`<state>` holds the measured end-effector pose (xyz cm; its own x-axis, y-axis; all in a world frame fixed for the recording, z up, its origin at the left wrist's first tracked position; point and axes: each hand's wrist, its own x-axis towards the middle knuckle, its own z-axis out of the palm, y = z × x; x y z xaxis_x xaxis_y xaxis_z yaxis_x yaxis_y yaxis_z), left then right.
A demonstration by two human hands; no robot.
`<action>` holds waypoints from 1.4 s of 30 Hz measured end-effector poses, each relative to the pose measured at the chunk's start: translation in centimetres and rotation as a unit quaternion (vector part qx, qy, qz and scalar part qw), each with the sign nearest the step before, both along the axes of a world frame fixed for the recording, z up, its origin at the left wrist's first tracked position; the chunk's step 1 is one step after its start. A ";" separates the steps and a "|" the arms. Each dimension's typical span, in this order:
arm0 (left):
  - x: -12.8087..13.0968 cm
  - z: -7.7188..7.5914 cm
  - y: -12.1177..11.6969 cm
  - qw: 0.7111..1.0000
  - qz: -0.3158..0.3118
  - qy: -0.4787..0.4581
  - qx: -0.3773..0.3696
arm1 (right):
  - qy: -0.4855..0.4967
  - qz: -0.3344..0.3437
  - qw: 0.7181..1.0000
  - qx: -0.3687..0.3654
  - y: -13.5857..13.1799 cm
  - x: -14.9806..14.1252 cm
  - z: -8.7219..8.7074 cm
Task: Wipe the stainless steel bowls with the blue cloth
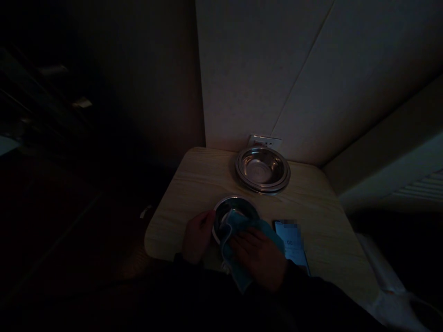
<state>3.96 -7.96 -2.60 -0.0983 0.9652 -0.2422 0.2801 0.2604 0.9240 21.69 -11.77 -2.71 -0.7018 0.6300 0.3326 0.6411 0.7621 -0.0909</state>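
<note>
A small metal bowl [244, 206] sits near the front of the wooden table. My left hand [198, 234] is closed at the bowl's left rim, thumb and fingers pinching the edge. Over the bowl's right side and partly inside it lies a teal cloth [238, 222]. On that cloth rests my right hand [258, 256], its fingers bent over the fabric and pressing it against the bowl. The cloth covers the bowl's right wall, and its lower end hangs toward me.
Behind the bowl, a stack of wider metal bowls [262, 171] stands by the wall under a socket [272, 140]. A lit phone [293, 242] lies right of the cloth on the table [204, 170]. The room is dim.
</note>
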 end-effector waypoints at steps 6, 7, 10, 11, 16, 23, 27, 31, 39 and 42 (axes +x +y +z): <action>-1.2 -0.1 -2.2 0.998 0.005 -0.038 -0.041 | -0.007 -0.040 0.997 -0.060 -0.2 -1.9 0.2; -1.3 -0.1 -2.5 0.998 0.009 -0.033 -0.045 | -0.008 -0.043 0.997 -0.070 -0.2 -2.3 0.4; -1.3 0.1 -2.7 0.999 0.013 -0.011 -0.041 | -0.005 -0.069 0.994 -0.085 -0.3 -3.4 0.5; -1.2 0.2 -2.6 0.999 0.014 -0.005 -0.037 | -0.002 -0.081 0.993 -0.087 -0.3 -3.7 0.6; -1.0 0.7 -1.9 0.999 0.011 0.026 -0.028 | -0.003 -0.058 0.995 -0.086 -0.4 -3.0 0.7; -1.1 0.5 -1.4 1.000 -0.001 0.021 0.000 | -0.012 0.024 0.997 -0.067 0.2 0.7 1.1; -0.8 0.7 -1.2 1.000 0.011 0.027 -0.005 | -0.010 -0.013 0.995 -0.100 -0.2 -1.3 1.3; -0.9 0.8 -1.3 0.999 0.012 0.042 -0.009 | 0.002 -0.134 0.985 -0.108 -0.9 -5.3 0.7; -1.1 1.0 -0.8 0.999 0.003 0.041 0.004 | 0.016 -0.087 0.993 -0.080 -1.0 -3.8 -0.1; -1.0 0.9 -0.5 1.000 -0.003 0.023 0.001 | 0.013 -0.070 0.994 -0.086 -1.0 -2.3 0.4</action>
<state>3.00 -8.50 -1.72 -0.1025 0.9666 -0.2348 0.3235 0.2556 0.9110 19.39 -12.74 -2.31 -0.5954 0.7706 0.2275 0.7360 0.6366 -0.2303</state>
